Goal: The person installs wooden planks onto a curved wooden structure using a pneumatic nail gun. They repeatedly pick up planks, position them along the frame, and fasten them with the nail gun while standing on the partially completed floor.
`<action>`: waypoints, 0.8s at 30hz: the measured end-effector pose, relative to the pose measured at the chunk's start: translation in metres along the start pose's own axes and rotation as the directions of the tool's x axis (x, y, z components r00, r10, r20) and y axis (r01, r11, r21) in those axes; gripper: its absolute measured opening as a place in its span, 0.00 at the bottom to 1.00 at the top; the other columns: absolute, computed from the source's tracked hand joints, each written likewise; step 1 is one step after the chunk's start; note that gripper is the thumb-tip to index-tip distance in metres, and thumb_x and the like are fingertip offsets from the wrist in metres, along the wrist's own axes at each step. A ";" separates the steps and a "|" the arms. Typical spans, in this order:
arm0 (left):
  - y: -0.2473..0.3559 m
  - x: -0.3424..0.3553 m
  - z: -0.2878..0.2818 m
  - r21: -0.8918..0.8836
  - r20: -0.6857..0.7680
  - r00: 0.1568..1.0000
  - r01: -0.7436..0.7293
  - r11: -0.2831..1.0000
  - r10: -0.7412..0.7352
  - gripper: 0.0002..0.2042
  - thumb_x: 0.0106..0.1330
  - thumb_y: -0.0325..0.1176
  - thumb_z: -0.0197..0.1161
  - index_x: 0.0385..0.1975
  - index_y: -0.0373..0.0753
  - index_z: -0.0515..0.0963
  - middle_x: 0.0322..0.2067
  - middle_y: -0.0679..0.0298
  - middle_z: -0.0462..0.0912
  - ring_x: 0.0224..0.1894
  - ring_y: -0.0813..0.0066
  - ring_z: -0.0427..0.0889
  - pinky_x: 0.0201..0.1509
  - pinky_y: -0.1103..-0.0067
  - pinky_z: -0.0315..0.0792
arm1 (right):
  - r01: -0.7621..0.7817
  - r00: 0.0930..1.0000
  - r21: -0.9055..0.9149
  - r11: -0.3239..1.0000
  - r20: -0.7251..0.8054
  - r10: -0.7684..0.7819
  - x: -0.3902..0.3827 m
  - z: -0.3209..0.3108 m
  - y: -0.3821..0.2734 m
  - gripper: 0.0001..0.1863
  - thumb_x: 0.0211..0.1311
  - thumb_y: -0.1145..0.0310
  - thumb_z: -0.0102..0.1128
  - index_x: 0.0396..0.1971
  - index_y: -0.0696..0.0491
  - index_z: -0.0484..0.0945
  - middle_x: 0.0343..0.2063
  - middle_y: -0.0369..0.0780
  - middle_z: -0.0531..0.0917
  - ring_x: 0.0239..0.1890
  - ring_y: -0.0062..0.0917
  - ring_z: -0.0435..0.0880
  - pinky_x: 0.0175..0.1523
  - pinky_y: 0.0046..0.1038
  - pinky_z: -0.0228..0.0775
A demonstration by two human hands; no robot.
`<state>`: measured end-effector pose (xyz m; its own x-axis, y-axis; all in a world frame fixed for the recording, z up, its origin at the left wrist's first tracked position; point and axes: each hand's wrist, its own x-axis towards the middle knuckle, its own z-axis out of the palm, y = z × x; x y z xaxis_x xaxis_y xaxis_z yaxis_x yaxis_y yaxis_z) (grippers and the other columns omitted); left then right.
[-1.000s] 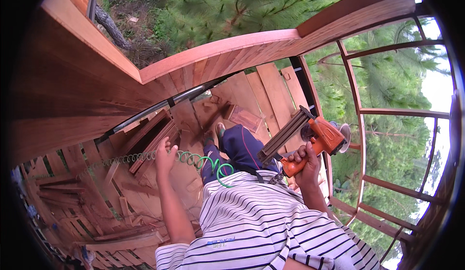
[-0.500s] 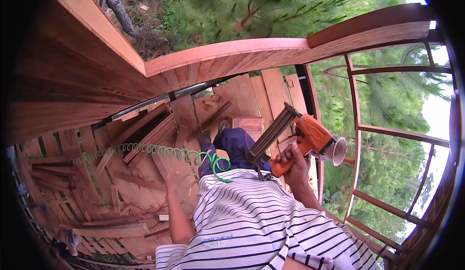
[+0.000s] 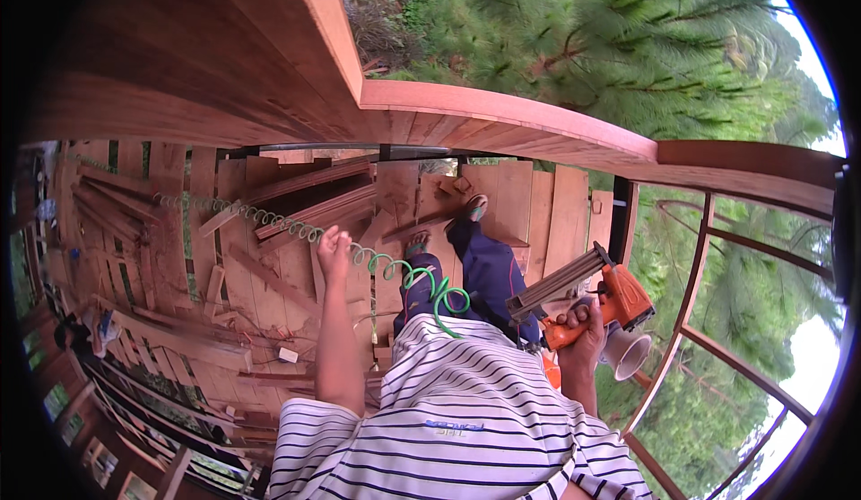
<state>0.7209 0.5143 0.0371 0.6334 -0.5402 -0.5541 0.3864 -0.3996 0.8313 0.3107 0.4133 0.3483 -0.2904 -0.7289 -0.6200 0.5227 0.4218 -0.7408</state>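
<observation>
My right hand (image 3: pixel 576 330) is wrapped around the grip of an orange nail gun (image 3: pixel 625 295), held at the right of my body with its dark magazine (image 3: pixel 558 282) slanting down to the left. A pale, translucent cup-shaped piece (image 3: pixel 626 353) shows beside the gun; how it is attached is hidden. Out to the left, my left hand (image 3: pixel 334 251) has its fingers curled closed on a green coiled air hose (image 3: pixel 395 269). The hose stretches from the far left, past this hand, to the front of my striped shirt, where its end cannot be followed.
A low plank wall with a wooden cap (image 3: pixel 511 105) runs across in front. Stacked boards (image 3: pixel 314 200) and loose offcuts lie on the gapped plank floor (image 3: pixel 502 195). A long beam (image 3: pixel 179 339) lies at left. Open wooden framing (image 3: pixel 695 276) stands at right, with trees beyond.
My left hand has risen from beside my body to the coiled hose and closed on it. The nail gun has shifted right and down in view as the whole view turned.
</observation>
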 end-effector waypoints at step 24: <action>-0.342 0.186 0.134 -0.709 -0.385 0.784 0.086 0.699 -0.487 0.03 0.66 0.28 0.56 0.30 0.44 0.71 0.24 0.70 0.72 0.22 0.81 0.73 0.25 0.84 0.71 | -0.574 0.678 -0.658 0.487 -0.048 0.734 0.362 -0.048 0.139 0.13 0.64 0.55 0.59 0.28 0.43 0.68 0.16 0.27 0.66 0.20 0.17 0.69 0.35 0.29 0.72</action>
<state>0.6167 0.4517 -0.3563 0.5667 0.0556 -0.8221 0.8005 0.1994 0.5652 0.2397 0.2339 0.0086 0.1485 -0.1584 -0.9761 -0.1066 0.9788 -0.1751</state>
